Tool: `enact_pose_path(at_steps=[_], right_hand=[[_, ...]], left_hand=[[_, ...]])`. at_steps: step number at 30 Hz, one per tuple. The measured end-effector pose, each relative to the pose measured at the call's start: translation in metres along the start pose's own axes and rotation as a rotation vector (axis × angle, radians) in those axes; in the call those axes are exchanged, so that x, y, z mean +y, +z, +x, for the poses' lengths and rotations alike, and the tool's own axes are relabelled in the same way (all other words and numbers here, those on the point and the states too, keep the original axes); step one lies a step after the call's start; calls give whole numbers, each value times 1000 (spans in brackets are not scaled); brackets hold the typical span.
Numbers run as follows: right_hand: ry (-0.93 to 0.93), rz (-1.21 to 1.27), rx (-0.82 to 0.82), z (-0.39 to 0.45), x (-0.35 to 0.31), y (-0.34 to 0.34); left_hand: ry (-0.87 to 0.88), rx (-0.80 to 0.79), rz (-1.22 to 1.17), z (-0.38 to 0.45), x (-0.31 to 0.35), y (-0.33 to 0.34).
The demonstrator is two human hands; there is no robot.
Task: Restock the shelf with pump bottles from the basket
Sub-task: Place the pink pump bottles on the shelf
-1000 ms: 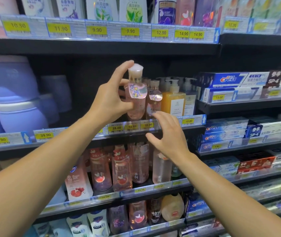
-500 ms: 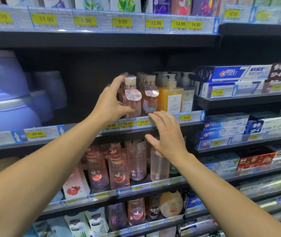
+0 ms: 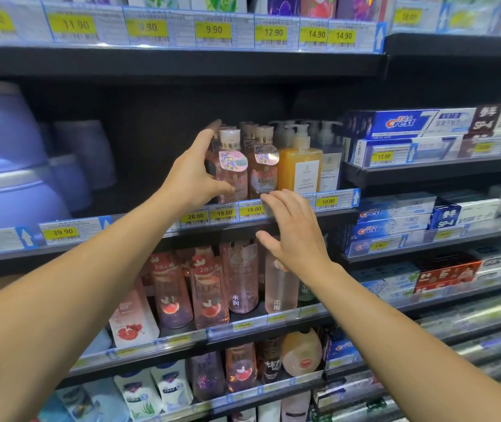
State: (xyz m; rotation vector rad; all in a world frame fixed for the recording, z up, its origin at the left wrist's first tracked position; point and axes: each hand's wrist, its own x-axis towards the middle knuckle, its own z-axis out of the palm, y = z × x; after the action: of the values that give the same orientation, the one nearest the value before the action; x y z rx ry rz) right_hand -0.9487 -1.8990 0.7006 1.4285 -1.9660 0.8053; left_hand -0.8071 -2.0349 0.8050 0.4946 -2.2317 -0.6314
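Left hand [image 3: 193, 175] curled round pink pump bottle [image 3: 232, 166] standing on shelf [image 3: 139, 236], right hand [image 3: 296, 233] spread loose just near of shelf edge, gripping nothing

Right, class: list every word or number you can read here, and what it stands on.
"Crest": blue toothpaste box.
"Kustie": amber pump bottle.
"LUX": pink body-wash bottle.
"18.00": yellow price tag under the pink pump bottle.
"39.90": yellow shelf tag.
Barcode print: unreadable.

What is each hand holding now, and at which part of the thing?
The left hand grips the pink pump bottle around its body, on the shelf. The right hand holds nothing.
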Motion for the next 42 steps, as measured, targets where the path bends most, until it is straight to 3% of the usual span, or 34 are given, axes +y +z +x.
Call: enact_pose_path(at_steps=[23, 29, 33, 42], right_hand=[[29, -44, -60, 0, -12, -13], [35, 16, -46, -26, -44, -14], [36, 29, -206, -65, -71, 3], [-59, -7, -478, -165, -142, 47]], left_hand=[[-48, -13, 19, -17, 0, -7], [66, 66, 234, -80, -22, -22], [159, 10, 366, -146, -48, -24], [23, -183, 471, -301, -132, -25]])
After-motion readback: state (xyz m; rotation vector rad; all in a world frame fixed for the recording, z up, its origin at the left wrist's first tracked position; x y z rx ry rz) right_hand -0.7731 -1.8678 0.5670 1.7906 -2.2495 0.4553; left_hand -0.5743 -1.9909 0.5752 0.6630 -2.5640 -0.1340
